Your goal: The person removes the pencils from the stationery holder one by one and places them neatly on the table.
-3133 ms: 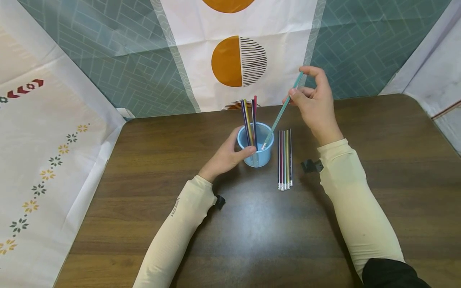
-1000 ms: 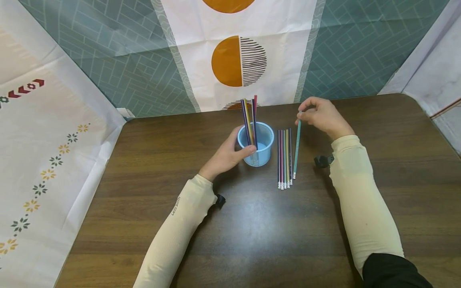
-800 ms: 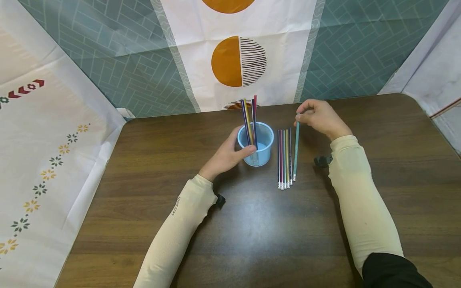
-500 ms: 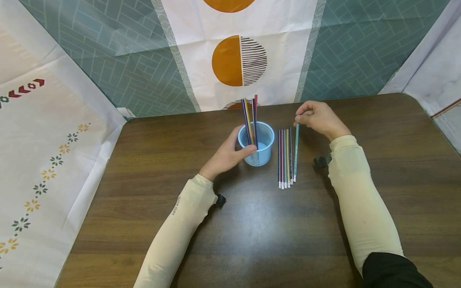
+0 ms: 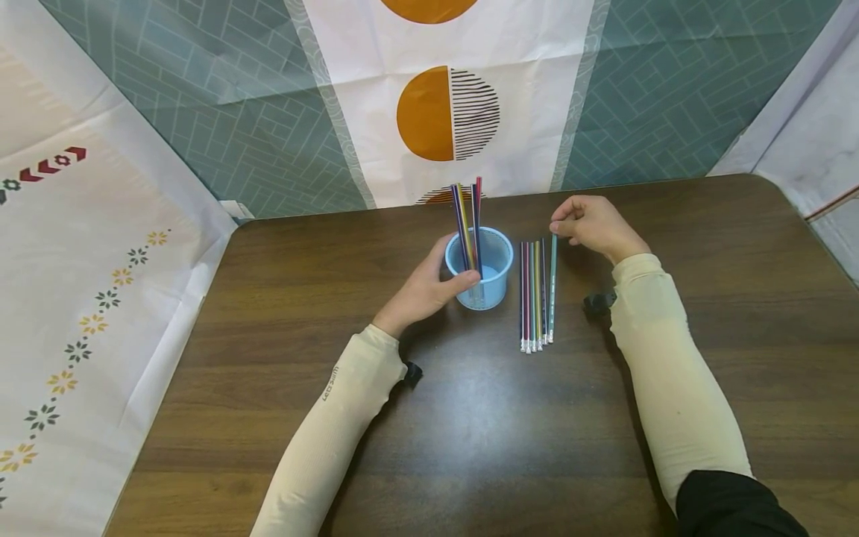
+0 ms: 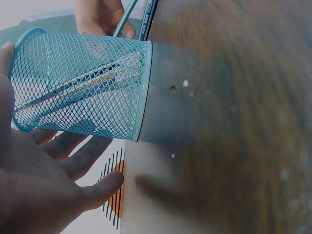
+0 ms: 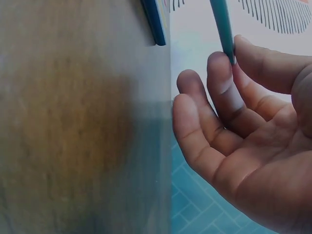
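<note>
My left hand (image 5: 428, 287) grips a light blue mesh pencil cup (image 5: 488, 294), its thumb on the near side and fingers behind. Several striped pencils (image 5: 466, 224) lean inside the cup; the mesh wall (image 6: 73, 53) shows them in the left wrist view. Right of the cup lies a row of pencils (image 5: 532, 298), side by side, eraser ends toward me. My right hand (image 5: 597, 226) pinches the far end of a teal pencil (image 5: 552, 291) at the row's right side. In the right wrist view, thumb and fingertips meet at the tip of that teal pencil (image 7: 222, 24).
The brown wooden table (image 5: 470, 447) has its back edge just beyond the cup and right hand. A patterned cloth (image 5: 255, 134) hangs behind it. Another white cloth (image 5: 101, 298) hangs along the left side.
The right hand brought the teal pencil out of the cup and down to the row's right side, then slid it slightly toward me. The left hand stays on the cup.
</note>
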`<state>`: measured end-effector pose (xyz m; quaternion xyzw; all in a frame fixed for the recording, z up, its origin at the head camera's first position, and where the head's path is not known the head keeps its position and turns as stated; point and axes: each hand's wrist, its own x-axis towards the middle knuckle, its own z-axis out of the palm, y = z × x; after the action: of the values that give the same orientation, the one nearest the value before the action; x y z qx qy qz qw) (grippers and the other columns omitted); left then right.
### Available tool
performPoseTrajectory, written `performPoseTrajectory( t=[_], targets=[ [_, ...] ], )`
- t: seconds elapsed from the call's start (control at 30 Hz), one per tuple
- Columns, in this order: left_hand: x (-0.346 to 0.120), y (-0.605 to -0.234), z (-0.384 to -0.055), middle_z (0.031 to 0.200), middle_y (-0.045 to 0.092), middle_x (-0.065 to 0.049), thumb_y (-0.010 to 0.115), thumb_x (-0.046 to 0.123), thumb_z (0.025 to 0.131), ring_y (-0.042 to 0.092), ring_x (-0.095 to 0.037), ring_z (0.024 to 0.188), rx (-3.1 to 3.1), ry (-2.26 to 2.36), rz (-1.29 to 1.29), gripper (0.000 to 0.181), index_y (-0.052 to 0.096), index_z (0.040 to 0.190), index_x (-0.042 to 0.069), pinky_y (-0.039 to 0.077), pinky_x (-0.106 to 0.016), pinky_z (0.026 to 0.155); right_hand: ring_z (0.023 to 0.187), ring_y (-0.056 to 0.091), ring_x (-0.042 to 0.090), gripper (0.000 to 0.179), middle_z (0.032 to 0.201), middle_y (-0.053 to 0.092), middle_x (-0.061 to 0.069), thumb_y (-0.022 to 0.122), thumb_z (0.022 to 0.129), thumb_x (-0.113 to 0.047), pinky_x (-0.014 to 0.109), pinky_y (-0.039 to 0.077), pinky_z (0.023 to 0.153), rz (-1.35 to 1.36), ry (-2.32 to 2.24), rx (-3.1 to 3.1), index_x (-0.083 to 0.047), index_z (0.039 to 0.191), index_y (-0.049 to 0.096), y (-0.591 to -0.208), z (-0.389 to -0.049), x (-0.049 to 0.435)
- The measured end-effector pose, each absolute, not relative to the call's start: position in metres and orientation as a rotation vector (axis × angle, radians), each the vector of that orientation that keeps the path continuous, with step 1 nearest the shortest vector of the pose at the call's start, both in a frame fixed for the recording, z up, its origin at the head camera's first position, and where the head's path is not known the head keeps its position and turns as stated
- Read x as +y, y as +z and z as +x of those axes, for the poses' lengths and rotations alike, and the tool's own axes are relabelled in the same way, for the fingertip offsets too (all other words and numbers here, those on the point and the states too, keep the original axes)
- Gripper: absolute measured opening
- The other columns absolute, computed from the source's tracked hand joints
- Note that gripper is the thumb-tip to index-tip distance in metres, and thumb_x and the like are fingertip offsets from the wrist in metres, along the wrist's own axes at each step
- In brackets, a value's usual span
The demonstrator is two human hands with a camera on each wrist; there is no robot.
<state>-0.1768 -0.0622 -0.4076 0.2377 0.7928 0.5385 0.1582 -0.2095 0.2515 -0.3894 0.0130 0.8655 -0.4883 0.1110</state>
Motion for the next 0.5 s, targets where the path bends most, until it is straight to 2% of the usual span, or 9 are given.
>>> performPoseTrajectory(
  t=[0.17, 0.37, 0.5],
  targets=[
    [-0.063, -0.409, -0.177, 0.143, 0.046, -0.006, 0.069, 0.036, 0.096, 0.045, -0.023, 0.128, 2.267, 1.540, 0.685, 0.077, 0.026, 0.156, 0.016, 0.039, -0.051, 0.108, 0.101, 0.056, 0.033, 0.022, 0.109, 0.062, 0.017, 0.062, 0.101, -0.015, 0.044, 0.048, 0.086, 0.057, -1.399, 2.584, 0.004, 0.114, 0.061, -0.395, -0.211, 0.248],
    [-0.063, -0.409, -0.177, 0.144, 0.045, -0.006, 0.069, 0.039, 0.096, 0.044, -0.023, 0.128, 2.266, 1.535, 0.684, 0.079, 0.025, 0.157, 0.017, 0.039, -0.051, 0.107, 0.101, 0.049, 0.038, 0.018, 0.114, 0.059, 0.022, 0.063, 0.100, -0.012, 0.055, 0.044, 0.088, 0.091, -1.271, 2.674, 0.002, 0.110, 0.064, -0.399, -0.213, 0.243],
    [-0.063, -0.408, -0.177, 0.145, 0.045, -0.006, 0.069, 0.038, 0.096, 0.044, -0.023, 0.129, 2.274, 1.525, 0.679, 0.078, 0.025, 0.157, 0.017, 0.039, -0.051, 0.108, 0.101, 0.049, 0.039, 0.016, 0.113, 0.060, 0.022, 0.064, 0.099, -0.011, 0.056, 0.044, 0.088, 0.079, -1.179, 2.728, 0.002, 0.108, 0.065, -0.401, -0.215, 0.239]
  ],
)
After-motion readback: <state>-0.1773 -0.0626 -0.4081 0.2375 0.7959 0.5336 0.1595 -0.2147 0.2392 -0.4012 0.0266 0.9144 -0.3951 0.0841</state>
